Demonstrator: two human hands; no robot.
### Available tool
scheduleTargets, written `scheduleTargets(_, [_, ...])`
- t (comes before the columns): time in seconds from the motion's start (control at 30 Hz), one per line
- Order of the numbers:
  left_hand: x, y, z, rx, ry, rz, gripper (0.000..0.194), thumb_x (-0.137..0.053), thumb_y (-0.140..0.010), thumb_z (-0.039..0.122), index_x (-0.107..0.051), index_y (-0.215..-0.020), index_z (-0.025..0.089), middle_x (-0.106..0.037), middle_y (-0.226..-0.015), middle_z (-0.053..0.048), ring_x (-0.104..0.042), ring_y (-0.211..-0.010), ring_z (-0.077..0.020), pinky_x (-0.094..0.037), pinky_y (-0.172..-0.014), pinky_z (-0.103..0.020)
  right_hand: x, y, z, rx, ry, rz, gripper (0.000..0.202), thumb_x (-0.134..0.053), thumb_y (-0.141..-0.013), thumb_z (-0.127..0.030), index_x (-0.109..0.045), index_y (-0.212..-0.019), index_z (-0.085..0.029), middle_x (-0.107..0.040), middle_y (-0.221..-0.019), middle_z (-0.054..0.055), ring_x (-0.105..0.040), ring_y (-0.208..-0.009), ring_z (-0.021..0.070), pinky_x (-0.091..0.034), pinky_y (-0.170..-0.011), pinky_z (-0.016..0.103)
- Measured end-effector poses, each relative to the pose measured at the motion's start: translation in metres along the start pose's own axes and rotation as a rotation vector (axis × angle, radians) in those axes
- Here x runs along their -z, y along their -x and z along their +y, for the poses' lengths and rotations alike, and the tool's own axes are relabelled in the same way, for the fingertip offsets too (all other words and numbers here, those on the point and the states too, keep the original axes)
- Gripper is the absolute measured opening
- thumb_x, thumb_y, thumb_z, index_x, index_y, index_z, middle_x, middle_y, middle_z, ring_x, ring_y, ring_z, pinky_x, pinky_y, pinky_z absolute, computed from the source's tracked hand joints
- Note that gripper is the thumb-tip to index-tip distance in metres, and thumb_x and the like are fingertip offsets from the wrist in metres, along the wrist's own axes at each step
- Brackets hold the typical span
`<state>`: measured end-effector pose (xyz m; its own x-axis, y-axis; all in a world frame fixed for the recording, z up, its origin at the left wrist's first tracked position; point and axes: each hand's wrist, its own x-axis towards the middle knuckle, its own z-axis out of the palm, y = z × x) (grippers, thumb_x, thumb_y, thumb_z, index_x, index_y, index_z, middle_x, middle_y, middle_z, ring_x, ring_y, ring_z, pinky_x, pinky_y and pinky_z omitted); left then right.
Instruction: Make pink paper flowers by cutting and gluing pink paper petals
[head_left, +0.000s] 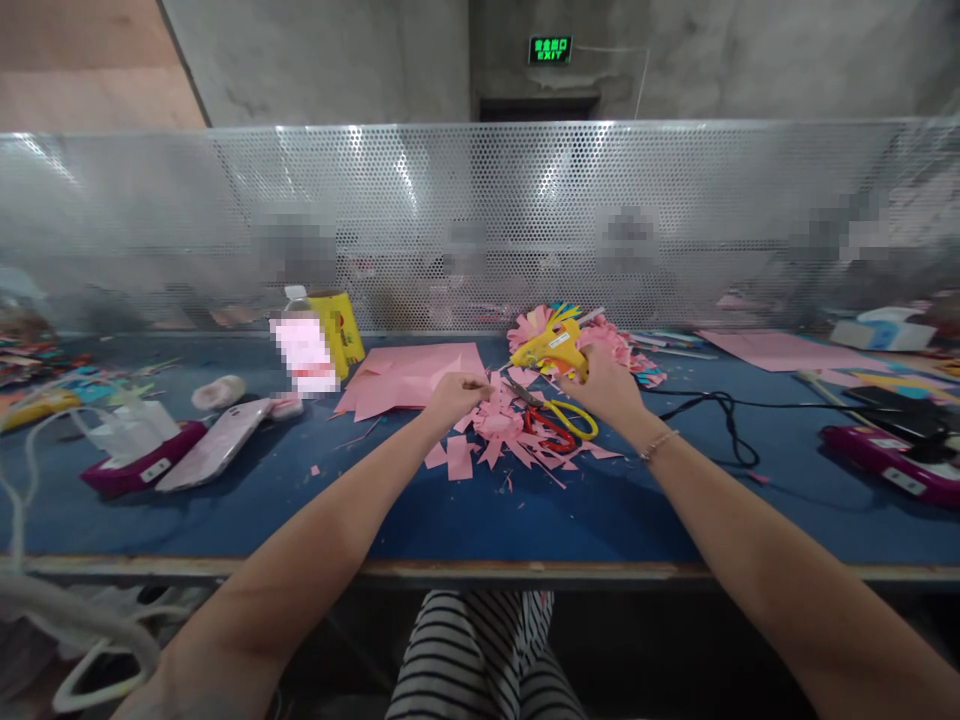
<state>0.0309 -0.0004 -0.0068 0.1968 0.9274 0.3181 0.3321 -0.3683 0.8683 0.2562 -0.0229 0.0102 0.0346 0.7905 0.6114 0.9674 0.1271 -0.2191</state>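
Observation:
My right hand [600, 385] is closed around a yellow glue gun [551, 347], its nozzle pointing left. My left hand [457, 395] is closed in a pinch at the edge of a pink paper strip [495, 387]. Just below the hands lies a pink paper flower [498, 420] with fringed petals, among pink paper scraps [459, 457]. Beside it, scissors with red and yellow handles [574, 420] rest on the scraps. Behind the glue gun are more pink paper flowers [529, 328], partly hidden by it.
Pink paper sheets [409, 375] lie left of the work. A phone [217, 445], a purple power strip [142, 460] and a yellow can [346, 325] stand further left. A black cord [731, 425] runs right towards another purple power strip [892, 465]. A perforated metal screen [420, 200] borders the back.

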Motion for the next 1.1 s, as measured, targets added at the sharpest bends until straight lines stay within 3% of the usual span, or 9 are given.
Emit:
scheduleTargets(0.37, [-0.001, 0.003, 0.005, 0.021, 0.034, -0.032, 0.012, -0.055, -0.056, 0.022, -0.061, -0.061, 0.013, -0.048, -0.047, 0.003, -0.035, -0.039, -0.0039, -0.026, -0.040, -0.019, -0.003, 0.001, 0.000, 0.007, 0.069, -0.046, 0.046, -0.042, -0.070, -0.049, -0.046, -0.100, -0.014, -0.061, -0.080, 0.010, -0.056, -0.071, 0.0233, -0.034, -0.054, 0.027])
scheduleTargets(1.1, [-0.001, 0.006, 0.011, 0.032, 0.064, -0.042, 0.013, -0.054, -0.057, 0.020, -0.062, -0.063, 0.011, -0.050, -0.047, 0.002, -0.034, -0.038, -0.0028, -0.025, -0.038, -0.018, -0.001, -0.001, 0.001, 0.004, 0.062, -0.080, 0.041, -0.043, -0.070, -0.045, -0.046, -0.098, -0.014, -0.060, -0.081, 0.010, -0.056, -0.071, 0.0219, -0.033, -0.053, 0.027])
